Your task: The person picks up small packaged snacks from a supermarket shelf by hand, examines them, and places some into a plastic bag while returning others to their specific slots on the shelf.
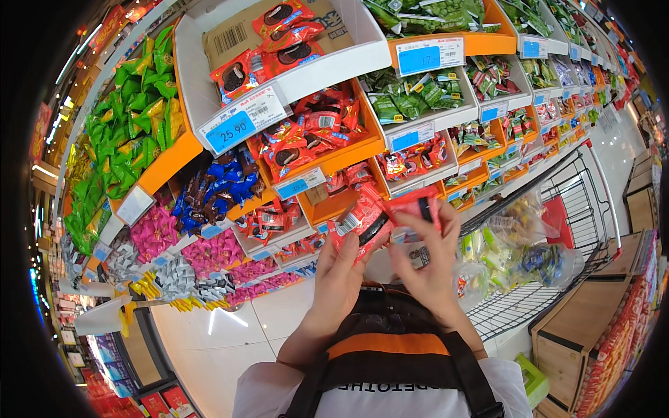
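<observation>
Before my chest, my left hand (339, 266) holds a red snack packet (363, 222) with a dark band and a barcode, pinched between thumb and fingers. My right hand (428, 251), just beside it, grips a second red packet (418, 204) with a dark band; its thumb and fingertips point towards the first packet. The two packets are close together, and whether they touch cannot be told. Beyond them, an orange bin (334, 162) holds similar red packets, and a white tray (334, 62) above it carries red cookie packets on cardboard.
Tiered bins of green packets (428, 94), blue packets (225, 177) and pink packets (209, 256) fill the shelves. At right stands a wire shopping cart (528, 308) holding clear bags of wrapped snacks (543, 261). Wooden crates (580, 313) and a green plastic stool (533, 379) are at lower right.
</observation>
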A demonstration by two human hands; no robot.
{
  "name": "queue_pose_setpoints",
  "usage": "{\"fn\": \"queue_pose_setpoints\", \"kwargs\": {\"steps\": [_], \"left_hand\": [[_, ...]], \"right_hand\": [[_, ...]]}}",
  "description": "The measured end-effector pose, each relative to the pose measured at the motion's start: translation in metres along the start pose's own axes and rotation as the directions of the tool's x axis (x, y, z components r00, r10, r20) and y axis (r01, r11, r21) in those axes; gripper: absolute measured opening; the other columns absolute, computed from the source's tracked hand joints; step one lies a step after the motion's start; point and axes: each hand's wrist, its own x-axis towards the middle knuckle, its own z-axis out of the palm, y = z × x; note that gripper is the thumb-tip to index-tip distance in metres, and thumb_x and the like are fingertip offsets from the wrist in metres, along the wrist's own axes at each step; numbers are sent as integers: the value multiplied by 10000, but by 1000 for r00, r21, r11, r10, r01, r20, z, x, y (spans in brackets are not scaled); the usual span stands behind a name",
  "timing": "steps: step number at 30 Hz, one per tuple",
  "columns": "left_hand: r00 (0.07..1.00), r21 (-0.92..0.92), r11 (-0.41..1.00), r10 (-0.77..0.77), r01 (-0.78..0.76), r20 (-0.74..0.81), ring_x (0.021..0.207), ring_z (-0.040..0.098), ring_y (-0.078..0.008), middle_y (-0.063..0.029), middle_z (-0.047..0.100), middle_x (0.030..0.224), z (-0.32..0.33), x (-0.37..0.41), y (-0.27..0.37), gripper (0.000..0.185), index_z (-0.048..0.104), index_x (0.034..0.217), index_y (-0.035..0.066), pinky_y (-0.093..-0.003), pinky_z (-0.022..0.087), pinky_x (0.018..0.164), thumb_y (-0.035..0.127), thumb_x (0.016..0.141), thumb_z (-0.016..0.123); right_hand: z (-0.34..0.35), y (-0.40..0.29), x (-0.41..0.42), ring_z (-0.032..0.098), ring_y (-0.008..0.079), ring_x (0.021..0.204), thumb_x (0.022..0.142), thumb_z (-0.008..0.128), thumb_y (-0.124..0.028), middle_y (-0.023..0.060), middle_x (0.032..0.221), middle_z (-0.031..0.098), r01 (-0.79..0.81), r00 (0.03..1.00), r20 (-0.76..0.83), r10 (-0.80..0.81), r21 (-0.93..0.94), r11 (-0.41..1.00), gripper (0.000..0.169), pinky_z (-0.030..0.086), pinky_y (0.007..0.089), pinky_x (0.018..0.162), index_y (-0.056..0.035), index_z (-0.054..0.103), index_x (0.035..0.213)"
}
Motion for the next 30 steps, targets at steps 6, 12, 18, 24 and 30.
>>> {"fn": "queue_pose_setpoints", "kwargs": {"steps": [6, 12, 18, 24, 30], "left_hand": [[995, -43, 994, -98, 99, 19, 1221, 489, -270, -129, 495, 1314, 4, -7, -1, 409, 339, 1371, 22, -466, 398, 1030, 201, 1004, 371], [992, 27, 994, -105, 103, 74, 1261, 441, -214, -104, 467, 1342, -3, -5, -8, 439, 340, 1363, -20, -395, 361, 1049, 207, 994, 412], [971, 187, 971, -177, 146, 159, 1171, 512, -182, -93, 541, 1244, -20, -8, -13, 385, 438, 1292, -20, -340, 394, 1006, 77, 932, 532], [939, 393, 888, -314, 240, 136, 1003, 589, -151, -69, 613, 1058, -3, -15, -11, 285, 531, 1170, -12, -308, 486, 860, 36, 891, 569], [921, 383, 890, -340, 248, 192, 918, 603, -170, -93, 620, 1031, -29, -15, -24, 265, 543, 1126, -6, -295, 487, 718, 163, 924, 568]], "right_hand": [[-8, 4, 9, 446, 267, 1051, 747, 721, -131, 147, 1113, 462, -161, 986, 77, 147, 230, 960, 277, 376, 354, 897, -29, 655, 996], [-5, 13, 6, 474, 239, 1018, 749, 747, -111, 117, 1067, 503, -156, 988, 51, 147, 342, 927, 157, 401, 331, 857, -22, 654, 839], [-11, 15, 11, 498, 226, 997, 735, 760, -106, 103, 1060, 513, -134, 989, -6, 150, 414, 900, 153, 402, 321, 851, -37, 652, 820], [-13, 15, 20, 514, 221, 991, 728, 764, -87, 102, 1054, 514, -160, 983, 148, 110, 396, 904, 143, 417, 313, 837, -40, 650, 802], [-12, 18, 20, 507, 221, 998, 785, 734, -146, 103, 1063, 511, -259, 934, 342, 102, 452, 853, 141, 416, 324, 845, -35, 667, 839]]}}
